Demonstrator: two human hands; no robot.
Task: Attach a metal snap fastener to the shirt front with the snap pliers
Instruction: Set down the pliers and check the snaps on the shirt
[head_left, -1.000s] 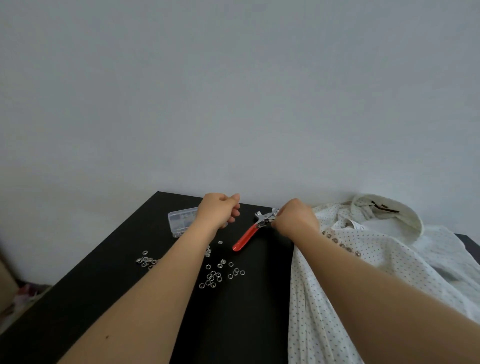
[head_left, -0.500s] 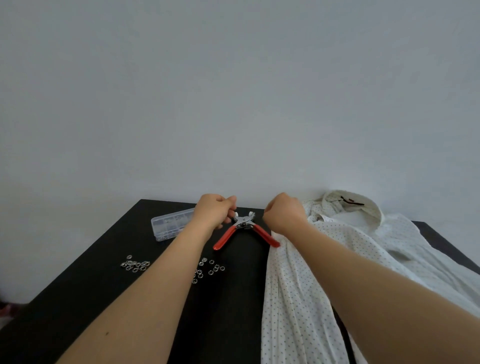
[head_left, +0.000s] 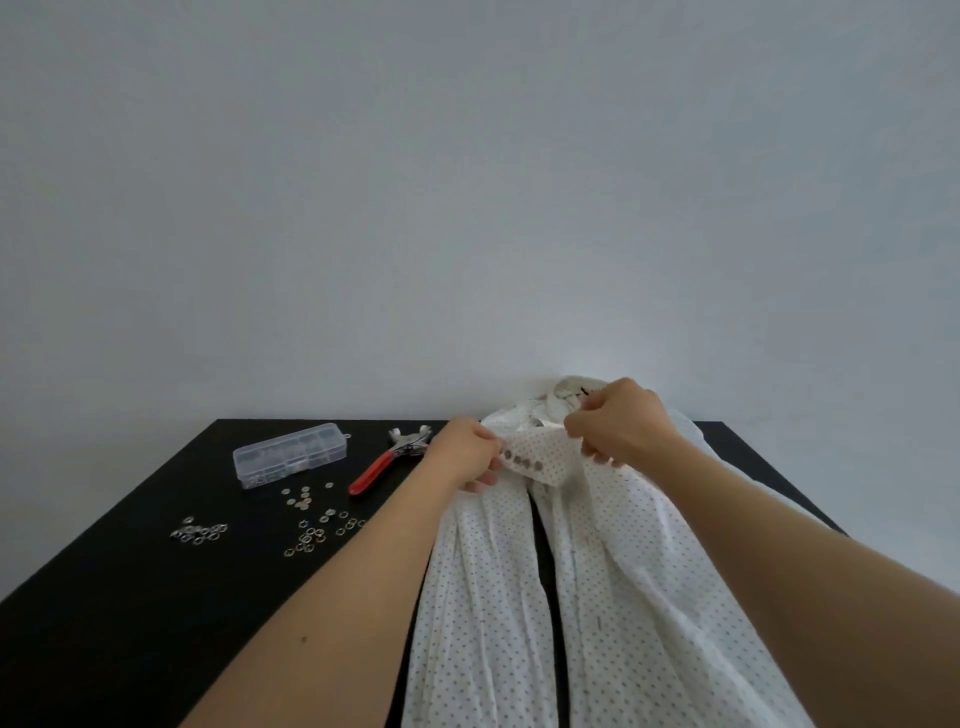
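Note:
A white dotted shirt (head_left: 613, 597) lies open-fronted on the black table (head_left: 130, 597). My left hand (head_left: 462, 460) and my right hand (head_left: 618, 428) both pinch a strip of its front edge (head_left: 545, 457), lifted between them, showing a row of metal snaps (head_left: 522, 461). The snap pliers (head_left: 387, 460) with red handles lie on the table just left of my left hand, untouched. Several loose snap parts (head_left: 311, 525) are scattered in front of them.
A clear plastic parts box (head_left: 288, 454) sits at the back left. A second small pile of rings (head_left: 197, 531) lies further left. A plain wall stands right behind the table's far edge. The shirt collar (head_left: 571, 389) is at the back.
Both hands have let go of the pliers, which now lie on the table. They moved right to the shirt and took hold of its front edge. The view has shifted right.

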